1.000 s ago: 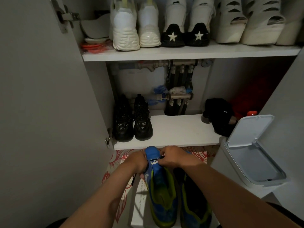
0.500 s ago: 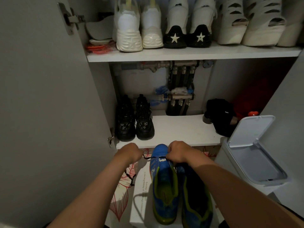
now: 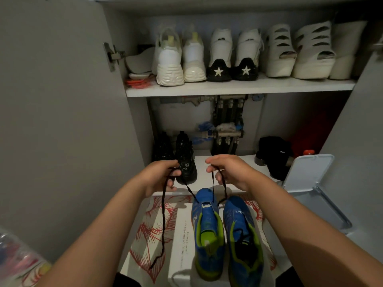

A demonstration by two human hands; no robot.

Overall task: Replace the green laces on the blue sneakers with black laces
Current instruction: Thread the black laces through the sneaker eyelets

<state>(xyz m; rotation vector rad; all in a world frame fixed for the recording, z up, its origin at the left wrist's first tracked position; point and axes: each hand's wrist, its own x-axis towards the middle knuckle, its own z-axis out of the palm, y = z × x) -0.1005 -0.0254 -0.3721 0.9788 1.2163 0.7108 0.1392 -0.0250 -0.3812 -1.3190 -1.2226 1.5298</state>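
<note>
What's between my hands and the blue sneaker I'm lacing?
Head view: only the black lace, with strands running from the left hand and the right hand down to the toe of the blue sneaker.

Hands: our left hand (image 3: 159, 177) and right hand (image 3: 230, 172) are side by side, above the sneaker toes and in front of the lower shelf.
Lace: we pinch the thin black fabric lace (image 3: 163, 220) in both hands. It runs down to the left sneaker's toe end, and one tail hangs left of the box.
Sneakers: the blue-and-green left sneaker (image 3: 208, 235) and its matching right sneaker (image 3: 242, 235) are side by side on the white cardboard box (image 3: 180, 245), toes toward the cabinet.
Box: on the red-and-white leaf-patterned mat (image 3: 153, 228).
Lower shelf: the white lower shelf (image 3: 228, 162) carries chunky black shoes (image 3: 182, 160) at its left, behind our left hand.
Upper shelf: the white upper shelf (image 3: 238, 88) above carries a row of white shoes (image 3: 207, 56).
Bin: the white plastic bin (image 3: 306, 177) is right of the sneakers, lid raised.
</note>
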